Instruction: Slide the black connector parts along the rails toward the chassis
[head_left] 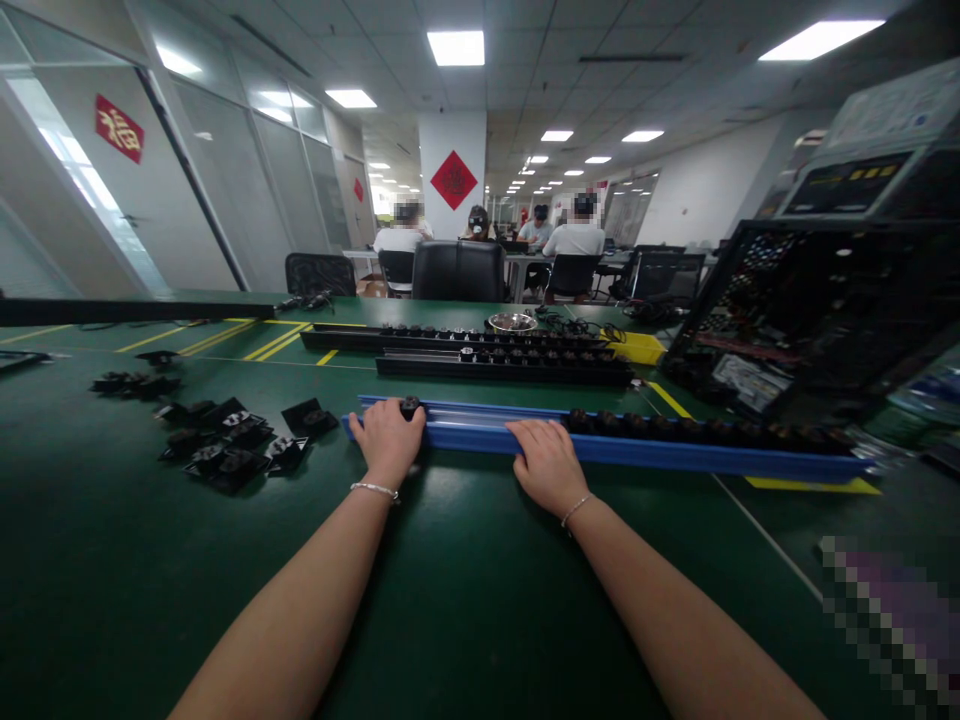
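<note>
A long blue channel rail [480, 436] lies across the green table in front of me. Over its left end my left hand [388, 440] is closed, with a small black round part [410, 405] at the thumb and forefinger, inside the channel. How firmly the fingers pinch it is partly hidden. Farther right, my right hand [546, 462] wraps its fingers over the rail's near wall, thumb on the front side. A row of black round parts [690, 428] fills the right half of the channel. Between the hands the pale inner floor of the rail shows.
Loose black parts with square plates [232, 440] lie in a pile at the left. Two black rails [502, 368] with parts, a metal dish [513, 322] and a yellow tray [636, 348] sit behind. An opened computer case [810, 310] stands right. People sit farther back.
</note>
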